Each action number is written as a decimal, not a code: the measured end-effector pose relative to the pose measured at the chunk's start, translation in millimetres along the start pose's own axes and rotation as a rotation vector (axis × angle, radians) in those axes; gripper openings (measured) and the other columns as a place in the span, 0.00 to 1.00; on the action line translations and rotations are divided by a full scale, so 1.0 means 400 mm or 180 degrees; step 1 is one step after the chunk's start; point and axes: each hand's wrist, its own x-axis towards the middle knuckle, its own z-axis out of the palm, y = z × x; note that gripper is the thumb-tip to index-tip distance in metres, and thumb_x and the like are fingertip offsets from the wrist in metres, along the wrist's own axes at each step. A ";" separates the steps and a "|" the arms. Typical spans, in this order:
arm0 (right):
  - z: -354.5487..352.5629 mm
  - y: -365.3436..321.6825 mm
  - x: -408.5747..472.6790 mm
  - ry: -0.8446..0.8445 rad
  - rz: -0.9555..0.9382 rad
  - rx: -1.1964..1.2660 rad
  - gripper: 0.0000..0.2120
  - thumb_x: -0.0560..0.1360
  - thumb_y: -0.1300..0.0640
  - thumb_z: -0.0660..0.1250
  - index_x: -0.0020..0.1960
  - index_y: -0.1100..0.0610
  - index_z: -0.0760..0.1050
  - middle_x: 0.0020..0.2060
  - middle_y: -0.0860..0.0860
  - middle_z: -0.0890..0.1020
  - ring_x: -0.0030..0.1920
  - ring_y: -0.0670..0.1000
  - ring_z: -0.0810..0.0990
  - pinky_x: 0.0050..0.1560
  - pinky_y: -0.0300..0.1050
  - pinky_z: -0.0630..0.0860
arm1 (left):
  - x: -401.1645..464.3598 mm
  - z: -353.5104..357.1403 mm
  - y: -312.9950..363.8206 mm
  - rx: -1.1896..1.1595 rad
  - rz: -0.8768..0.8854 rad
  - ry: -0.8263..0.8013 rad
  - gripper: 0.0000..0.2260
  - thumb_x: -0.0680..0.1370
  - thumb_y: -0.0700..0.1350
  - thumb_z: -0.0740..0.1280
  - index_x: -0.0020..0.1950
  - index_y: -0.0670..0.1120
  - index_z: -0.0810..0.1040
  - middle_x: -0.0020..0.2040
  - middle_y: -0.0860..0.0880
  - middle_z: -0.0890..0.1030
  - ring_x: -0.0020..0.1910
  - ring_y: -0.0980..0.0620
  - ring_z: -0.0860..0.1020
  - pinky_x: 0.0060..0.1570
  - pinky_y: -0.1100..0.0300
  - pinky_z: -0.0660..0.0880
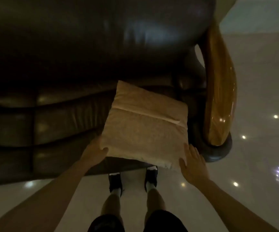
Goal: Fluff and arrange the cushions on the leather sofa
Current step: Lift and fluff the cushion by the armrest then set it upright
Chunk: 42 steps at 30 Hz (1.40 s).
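Where the dark brown leather sofa (68,64) ends at its polished, curved wooden armrest (219,91), a square beige fabric cushion (145,124) lies flat on the seat just beside that armrest, its near edge overhanging the seat front. Between cushion and armrest a narrow strip of dark leather shows; the armrest's rounded dark foot (219,151) stands close to the cushion's near right corner. Behind the cushion rises the bulging sofa back, glossy with blurred highlights. Below the seat front, a pale glossy tiled floor (261,97) reflects small points of light, and two feet in dark shoes (115,181) stand just under the cushion's near edge. A raised seam runs across the cushion face, sloping down toward the armrest; the cushion sits turned slightly, one far corner pointing at the sofa back. Left hand (95,151) grips the near left corner, fingers (104,149) curled onto the fabric. Right hand (192,163) lies open against the near right corner, fingers spread, touching the edge.
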 end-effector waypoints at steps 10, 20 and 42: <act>0.093 0.096 0.031 -0.0934 0.1436 0.2037 0.24 0.78 0.53 0.63 0.73 0.57 0.66 0.67 0.57 0.74 0.59 0.57 0.76 0.61 0.55 0.72 | 0.142 0.079 -0.090 -0.0451 -0.0993 -0.0082 0.23 0.80 0.45 0.65 0.74 0.43 0.67 0.67 0.41 0.73 0.60 0.40 0.74 0.51 0.50 0.71; 0.186 0.120 0.052 -0.0660 0.1920 0.2606 0.16 0.73 0.61 0.68 0.59 0.65 0.75 0.44 0.57 0.83 0.39 0.55 0.84 0.45 0.55 0.80 | 0.140 0.146 -0.169 -0.0510 -0.1099 0.0509 0.15 0.76 0.50 0.71 0.55 0.40 0.81 0.42 0.43 0.78 0.37 0.46 0.76 0.39 0.52 0.73; -0.022 0.117 -0.047 0.0595 0.1248 0.2230 0.14 0.78 0.60 0.57 0.42 0.66 0.76 0.32 0.58 0.80 0.31 0.56 0.77 0.29 0.43 0.67 | -0.118 0.117 -0.071 -0.1704 -0.0464 0.0925 0.08 0.80 0.42 0.66 0.42 0.45 0.80 0.40 0.44 0.83 0.42 0.46 0.83 0.49 0.45 0.81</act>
